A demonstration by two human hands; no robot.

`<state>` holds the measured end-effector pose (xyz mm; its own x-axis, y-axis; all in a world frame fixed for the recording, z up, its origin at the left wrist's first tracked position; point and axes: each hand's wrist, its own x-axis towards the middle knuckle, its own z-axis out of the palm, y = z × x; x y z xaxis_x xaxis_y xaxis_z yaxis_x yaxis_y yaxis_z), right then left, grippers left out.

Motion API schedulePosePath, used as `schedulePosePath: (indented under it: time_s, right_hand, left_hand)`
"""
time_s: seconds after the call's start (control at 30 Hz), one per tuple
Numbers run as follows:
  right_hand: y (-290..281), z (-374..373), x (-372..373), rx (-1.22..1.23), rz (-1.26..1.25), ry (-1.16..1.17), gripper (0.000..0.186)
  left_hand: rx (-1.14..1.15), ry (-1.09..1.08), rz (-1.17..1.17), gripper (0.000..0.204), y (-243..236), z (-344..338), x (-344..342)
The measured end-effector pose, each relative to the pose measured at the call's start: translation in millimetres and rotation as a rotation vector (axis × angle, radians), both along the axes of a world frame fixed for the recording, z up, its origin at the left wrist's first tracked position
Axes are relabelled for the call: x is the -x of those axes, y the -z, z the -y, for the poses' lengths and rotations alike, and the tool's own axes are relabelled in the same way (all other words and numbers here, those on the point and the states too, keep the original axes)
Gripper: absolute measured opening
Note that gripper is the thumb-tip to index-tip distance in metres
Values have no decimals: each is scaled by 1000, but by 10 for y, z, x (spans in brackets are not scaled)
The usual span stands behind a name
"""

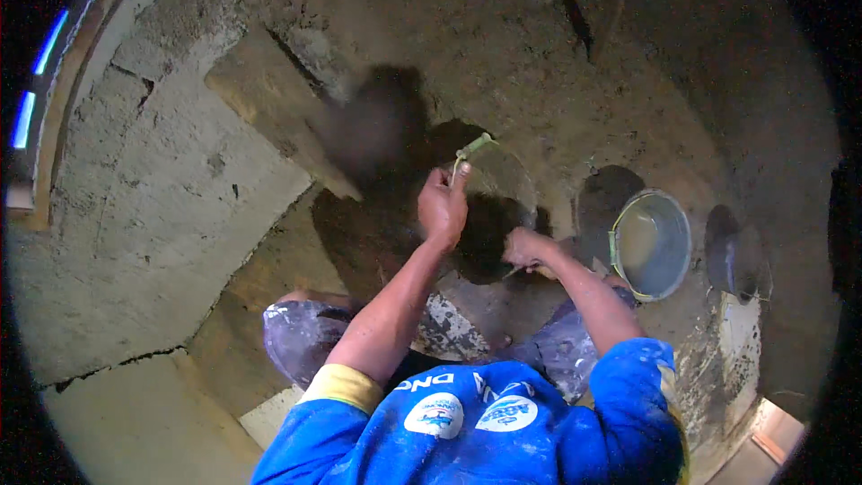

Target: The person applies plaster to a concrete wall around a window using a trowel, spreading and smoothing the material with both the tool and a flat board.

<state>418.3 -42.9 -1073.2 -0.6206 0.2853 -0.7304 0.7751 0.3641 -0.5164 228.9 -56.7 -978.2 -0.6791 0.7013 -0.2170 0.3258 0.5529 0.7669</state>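
My left hand [443, 213] is closed on the thin wire handle of a bucket, its thumb raised along the wire. The handle's pale green grip [475, 145] sits just beyond the fingertips. Deep shadow covers most of this bucket [532, 189], so its contents cannot be made out. My right hand [530, 248] is a fist near the bucket's near right side. A small tool with a tan handle [544, 271] shows under that fist; its working end is mostly hidden. Both forearms reach forward between my knees.
To the right stands a second bucket [674, 256] holding cloudy, brownish liquid. A dark round shape [734, 251] lies beyond it. A brown board [274, 112] rests at the upper left, beside a rough grey slab [171, 207]. A speckled white piece [449, 328] lies between my knees.
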Motion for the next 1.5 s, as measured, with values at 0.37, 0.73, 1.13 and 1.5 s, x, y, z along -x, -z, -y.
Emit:
schedulePosePath:
  time_s: [0.37,0.73,1.13,1.5]
  right_hand:
    - [-1256,271,-187,786,-520,893,29]
    - [-3070,-1053,372,-275,-1705,1424,29]
    - [-1902,-68,1014,550,-733,729,23]
    - [97,-212,-437,-423,48,-144,32]
  left_hand:
    - [-9,-264,127,60,183,33,520]
    - [17,-262,29,59,171,85,569]
    - [26,-215,-39,62,419,108,633]
    - [24,157,37,47,-6,-22,-72]
